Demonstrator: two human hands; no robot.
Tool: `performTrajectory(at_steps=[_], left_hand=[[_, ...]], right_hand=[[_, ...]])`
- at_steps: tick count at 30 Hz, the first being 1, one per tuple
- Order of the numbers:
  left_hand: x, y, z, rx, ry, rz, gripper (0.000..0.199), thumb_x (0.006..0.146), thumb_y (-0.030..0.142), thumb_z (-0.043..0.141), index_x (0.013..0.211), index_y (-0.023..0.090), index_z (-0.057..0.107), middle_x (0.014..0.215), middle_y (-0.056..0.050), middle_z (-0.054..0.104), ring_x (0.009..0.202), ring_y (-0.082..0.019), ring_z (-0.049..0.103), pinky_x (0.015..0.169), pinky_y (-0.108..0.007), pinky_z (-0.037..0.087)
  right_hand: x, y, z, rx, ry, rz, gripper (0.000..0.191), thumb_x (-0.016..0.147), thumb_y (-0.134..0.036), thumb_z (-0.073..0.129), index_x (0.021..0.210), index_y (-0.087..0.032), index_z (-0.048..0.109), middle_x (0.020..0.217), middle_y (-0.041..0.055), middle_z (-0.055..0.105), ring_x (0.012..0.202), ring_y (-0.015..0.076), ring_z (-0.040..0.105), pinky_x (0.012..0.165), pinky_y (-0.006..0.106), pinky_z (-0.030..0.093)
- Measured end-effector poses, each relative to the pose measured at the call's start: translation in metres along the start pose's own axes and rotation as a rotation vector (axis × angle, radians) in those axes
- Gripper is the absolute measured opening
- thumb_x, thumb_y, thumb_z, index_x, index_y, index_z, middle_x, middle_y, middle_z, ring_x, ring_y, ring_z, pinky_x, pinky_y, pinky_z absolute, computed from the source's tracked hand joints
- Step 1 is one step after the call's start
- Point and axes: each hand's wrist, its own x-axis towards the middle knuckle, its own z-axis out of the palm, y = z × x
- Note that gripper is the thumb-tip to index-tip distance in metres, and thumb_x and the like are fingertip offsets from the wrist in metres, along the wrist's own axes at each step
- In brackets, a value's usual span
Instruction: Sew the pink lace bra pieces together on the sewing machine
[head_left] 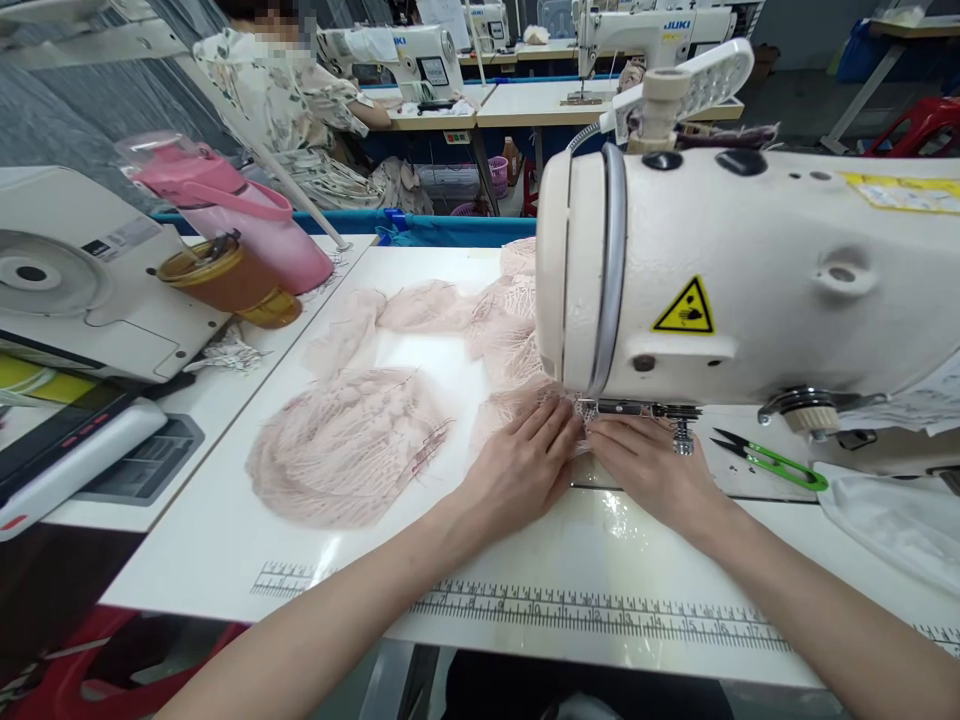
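Observation:
Pale pink lace fabric [517,320] runs from under the sewing machine head [720,270] back and round to a gathered heap [345,445] on the left of the white table. My left hand [525,455] lies on the lace just left of the presser foot area, its fingers stretched out flat. To the right of the needle area rests my right hand [652,470], its fingers reaching left toward the edge of the lace. The machine head and a metal attachment [637,408] hide part of that hand. Needle and fabric edge are mostly covered.
Green-handled thread snips [772,460] lie right of my right hand, beside white cloth [892,520]. A printed ruler [540,605] runs along the table's front. On the left stand a pink bottle [247,220] and an amber cup [232,280]. Another person [262,110] sits beyond.

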Motion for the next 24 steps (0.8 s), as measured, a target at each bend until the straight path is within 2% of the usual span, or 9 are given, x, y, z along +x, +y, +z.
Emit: performTrajectory(at_steps=[5, 10, 16, 21, 24], left_hand=[[0.0010, 0.0036, 0.0006, 0.025, 0.001, -0.014, 0.037, 0.097, 0.025, 0.042, 0.122, 0.005, 0.060, 0.126, -0.017, 0.062, 0.121, -0.031, 0.057, 0.101, -0.046, 0.051], [0.0012, 0.0054, 0.0023, 0.050, -0.010, -0.018, 0.037, 0.097, 0.026, 0.043, 0.126, 0.008, 0.059, 0.128, -0.016, 0.062, 0.121, -0.031, 0.058, 0.100, -0.045, 0.051], [0.0029, 0.0064, 0.0021, 0.059, 0.007, -0.027, 0.035, 0.097, 0.025, 0.044, 0.124, 0.009, 0.060, 0.124, -0.015, 0.064, 0.119, -0.030, 0.059, 0.099, -0.044, 0.052], [0.0047, 0.0069, 0.0026, 0.051, 0.012, -0.043, 0.035, 0.097, 0.026, 0.046, 0.125, 0.010, 0.060, 0.124, -0.015, 0.064, 0.121, -0.029, 0.057, 0.099, -0.043, 0.052], [0.0051, 0.0059, 0.0033, 0.058, 0.039, -0.045, 0.035, 0.097, 0.026, 0.048, 0.125, 0.010, 0.060, 0.123, -0.016, 0.064, 0.120, -0.030, 0.059, 0.098, -0.043, 0.052]], right_hand=[[-0.0009, 0.0014, 0.0001, -0.072, 0.030, 0.010, 0.022, 0.091, -0.008, 0.049, 0.088, -0.020, 0.066, 0.092, -0.0004, 0.072, 0.071, 0.0122, 0.056, 0.056, 0.029, 0.032], [-0.0009, 0.0024, -0.0020, -0.104, 0.052, 0.057, 0.017, 0.087, -0.008, 0.054, 0.091, -0.019, 0.066, 0.097, -0.0014, 0.073, 0.074, 0.0130, 0.060, 0.070, 0.030, 0.037], [0.0028, 0.0061, -0.0077, -0.068, -0.034, 0.054, 0.023, 0.089, -0.006, 0.047, 0.087, -0.019, 0.065, 0.096, -0.0008, 0.074, 0.074, 0.0142, 0.063, 0.071, 0.031, 0.039], [0.0018, 0.0088, -0.0090, 0.039, 0.001, 0.088, 0.027, 0.090, -0.006, 0.044, 0.092, -0.022, 0.065, 0.094, 0.0005, 0.074, 0.077, 0.0156, 0.064, 0.074, 0.032, 0.043], [0.0001, 0.0097, -0.0079, 0.120, 0.014, 0.123, 0.026, 0.092, -0.010, 0.045, 0.095, -0.025, 0.066, 0.092, 0.0013, 0.074, 0.078, 0.0167, 0.064, 0.071, 0.031, 0.044]])
